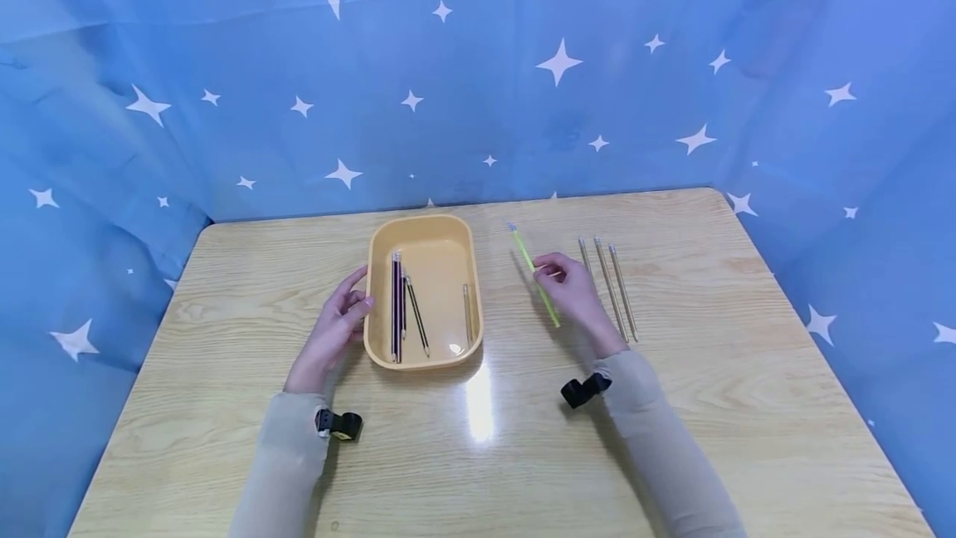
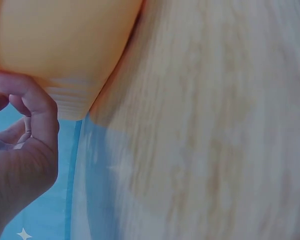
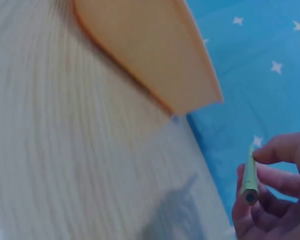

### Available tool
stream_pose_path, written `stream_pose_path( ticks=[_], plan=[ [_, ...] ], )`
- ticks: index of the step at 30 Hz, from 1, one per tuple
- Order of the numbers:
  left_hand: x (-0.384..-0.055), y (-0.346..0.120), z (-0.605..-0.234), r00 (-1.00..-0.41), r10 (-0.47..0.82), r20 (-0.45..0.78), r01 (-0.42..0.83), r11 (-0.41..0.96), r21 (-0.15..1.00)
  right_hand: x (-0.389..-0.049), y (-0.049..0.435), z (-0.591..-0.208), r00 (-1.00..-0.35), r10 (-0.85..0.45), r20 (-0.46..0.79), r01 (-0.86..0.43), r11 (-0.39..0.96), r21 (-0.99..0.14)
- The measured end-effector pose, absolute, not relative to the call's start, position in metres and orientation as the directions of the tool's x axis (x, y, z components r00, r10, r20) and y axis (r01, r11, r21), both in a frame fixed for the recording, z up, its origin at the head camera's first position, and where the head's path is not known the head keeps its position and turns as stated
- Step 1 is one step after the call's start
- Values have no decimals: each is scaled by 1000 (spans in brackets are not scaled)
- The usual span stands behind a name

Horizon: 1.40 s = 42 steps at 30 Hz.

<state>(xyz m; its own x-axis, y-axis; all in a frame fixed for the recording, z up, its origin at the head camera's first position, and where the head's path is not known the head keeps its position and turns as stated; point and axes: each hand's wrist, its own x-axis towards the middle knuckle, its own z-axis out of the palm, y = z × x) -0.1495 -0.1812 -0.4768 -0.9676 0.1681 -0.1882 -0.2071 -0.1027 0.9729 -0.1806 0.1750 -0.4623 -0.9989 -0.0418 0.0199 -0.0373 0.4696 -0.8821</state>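
My left hand (image 1: 338,329) grips the left side of an orange-yellow plastic tray (image 1: 422,227), the thumb at its rim. The left wrist view shows the thumb bent against the tray's edge (image 2: 65,35). Inside the tray lie several dark striped pencils (image 1: 397,305) on the left and a gold pencil (image 1: 468,314) on the right. Right of the tray, my right hand (image 1: 571,289) pinches a yellow-green pencil (image 1: 551,311) between thumb and fingers, above the table. In the right wrist view, one end of that pencil (image 3: 250,187) points toward the camera.
Three gold pencils (image 1: 612,289) lie side by side on the wooden table (image 1: 747,405), just right of my right hand. A blue curtain (image 1: 478,131) with white stars stands behind the table and along its sides.
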Motion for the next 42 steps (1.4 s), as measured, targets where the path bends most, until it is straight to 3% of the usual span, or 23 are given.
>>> stream_pose_path(
  ticks=[16,42],
  plan=[
    [-150,-183,-477,-966,171,-194,-212,-95,973,-178,223,-485,-994,95,55,24,674,-739],
    [-151,-184,-481,-968,178,-178,-203,-136,970,-183,230,-481,-990,138,32,81,735,-674]
  ],
)
